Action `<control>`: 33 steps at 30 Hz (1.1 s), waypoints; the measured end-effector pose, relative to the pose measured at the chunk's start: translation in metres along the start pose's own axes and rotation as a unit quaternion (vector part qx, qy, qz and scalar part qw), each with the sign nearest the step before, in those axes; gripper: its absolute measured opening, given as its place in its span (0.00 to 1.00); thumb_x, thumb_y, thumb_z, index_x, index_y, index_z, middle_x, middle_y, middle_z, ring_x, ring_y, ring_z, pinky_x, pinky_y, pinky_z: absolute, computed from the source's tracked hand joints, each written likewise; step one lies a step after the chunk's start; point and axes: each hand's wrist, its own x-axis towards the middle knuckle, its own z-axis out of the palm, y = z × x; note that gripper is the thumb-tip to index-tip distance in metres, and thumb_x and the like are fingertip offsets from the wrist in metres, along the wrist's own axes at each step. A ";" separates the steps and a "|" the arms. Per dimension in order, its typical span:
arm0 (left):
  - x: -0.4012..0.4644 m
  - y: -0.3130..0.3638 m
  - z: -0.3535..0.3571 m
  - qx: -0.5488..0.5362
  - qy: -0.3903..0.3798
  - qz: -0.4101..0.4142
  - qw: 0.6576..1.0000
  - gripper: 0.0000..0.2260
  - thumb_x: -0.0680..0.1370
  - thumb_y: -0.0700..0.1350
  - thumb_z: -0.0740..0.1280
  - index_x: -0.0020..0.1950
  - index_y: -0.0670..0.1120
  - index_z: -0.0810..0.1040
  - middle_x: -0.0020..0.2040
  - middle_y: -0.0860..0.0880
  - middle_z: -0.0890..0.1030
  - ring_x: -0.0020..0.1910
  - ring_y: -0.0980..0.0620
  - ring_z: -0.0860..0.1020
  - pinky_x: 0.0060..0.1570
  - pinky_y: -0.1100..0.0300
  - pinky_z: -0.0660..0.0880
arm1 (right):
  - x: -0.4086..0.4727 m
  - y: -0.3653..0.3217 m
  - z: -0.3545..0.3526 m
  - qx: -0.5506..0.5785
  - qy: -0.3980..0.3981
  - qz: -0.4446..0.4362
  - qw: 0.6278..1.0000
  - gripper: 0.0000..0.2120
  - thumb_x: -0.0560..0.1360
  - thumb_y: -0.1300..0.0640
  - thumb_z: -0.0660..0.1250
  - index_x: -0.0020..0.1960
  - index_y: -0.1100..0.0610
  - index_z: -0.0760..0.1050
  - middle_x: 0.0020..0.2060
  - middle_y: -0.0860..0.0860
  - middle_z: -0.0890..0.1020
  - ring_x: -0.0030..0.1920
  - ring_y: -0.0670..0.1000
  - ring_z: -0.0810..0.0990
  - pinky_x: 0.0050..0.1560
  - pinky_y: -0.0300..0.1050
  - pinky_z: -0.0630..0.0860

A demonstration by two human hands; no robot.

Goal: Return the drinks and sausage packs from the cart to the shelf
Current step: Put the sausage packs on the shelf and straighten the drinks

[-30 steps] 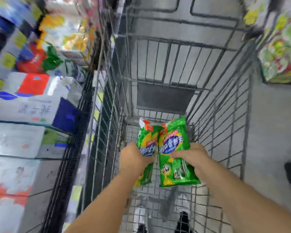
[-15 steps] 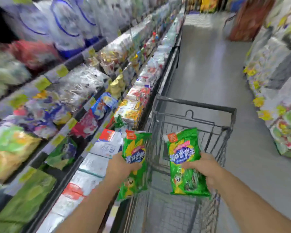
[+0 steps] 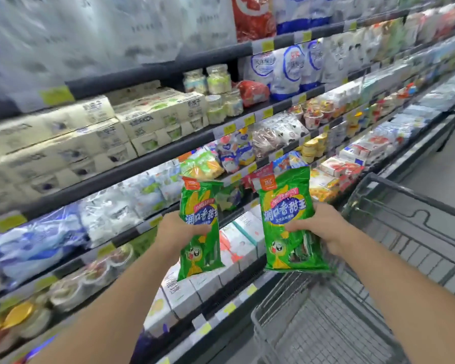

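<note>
Both hands are raised in front of the shelving, each closed around one green sausage pack. The left hand (image 3: 177,233) grips the left sausage pack (image 3: 199,229) at about mid-height from its left edge, thumb across the printed front and the other fingers hidden behind; the pack stands roughly upright with its orange-tabbed top at 12 o'clock and its lower end hanging free below the hand. The right hand (image 3: 323,229) clamps the right sausage pack (image 3: 286,222) from its right edge at 3 o'clock, fingertips curled onto the front near the middle, and this pack too is upright, tilted slightly with its top leaning to about 1 o'clock. The two packs are near each other but apart, with a strip of shelf goods showing between them. The cart (image 3: 394,232) sits at 4 to 5 o'clock in the view, its dark rim running behind the right wrist and its wire basket beneath the right pack's lower edge; the visible part of the basket holds nothing I can make out. The shelf (image 3: 153,164) fills the view from 8 through 1 o'clock, with tiers of white cartons (image 3: 153,119), small jars (image 3: 218,80), blue-and-white bags (image 3: 289,67) and yellow price tags along the dark shelf edges. Another green pack (image 3: 201,166) lies on a tier just above the left pack, at its 12 o'clock. Much of the outer view is blurred.
</note>
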 end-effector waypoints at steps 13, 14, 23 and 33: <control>-0.141 -0.150 -0.294 -0.103 0.269 -0.087 0.954 0.20 0.61 0.43 0.84 0.49 0.41 0.83 0.42 0.43 0.86 0.42 0.43 0.85 0.45 0.43 0.83 | -0.101 -0.094 0.304 -0.109 -0.223 -0.133 0.959 0.14 0.62 0.67 0.82 0.44 0.62 0.80 0.38 0.56 0.86 0.41 0.56 0.85 0.46 0.51 0.82; -0.153 -0.165 -0.316 -0.109 0.283 -0.089 0.949 0.23 0.60 0.43 0.84 0.51 0.41 0.82 0.44 0.44 0.86 0.43 0.43 0.85 0.46 0.45 0.82 | -0.115 -0.098 0.334 -0.111 -0.235 -0.134 0.956 0.14 0.62 0.66 0.82 0.43 0.62 0.80 0.39 0.57 0.86 0.40 0.57 0.85 0.45 0.51 0.83; -0.247 -0.286 -0.506 -0.130 0.368 -0.099 0.915 0.18 0.60 0.46 0.84 0.46 0.46 0.84 0.41 0.48 0.87 0.43 0.46 0.85 0.48 0.44 0.82 | -0.227 -0.113 0.583 -0.138 -0.335 -0.187 0.913 0.14 0.59 0.63 0.83 0.41 0.58 0.82 0.38 0.55 0.87 0.40 0.55 0.86 0.45 0.52 0.84; -0.298 -0.359 -0.633 -0.145 0.443 -0.111 0.878 0.18 0.64 0.44 0.82 0.48 0.44 0.80 0.45 0.44 0.84 0.44 0.44 0.83 0.48 0.42 0.81 | -0.299 -0.132 0.741 -0.160 -0.433 -0.217 0.860 0.17 0.62 0.63 0.82 0.48 0.58 0.82 0.41 0.55 0.88 0.46 0.58 0.87 0.51 0.59 0.83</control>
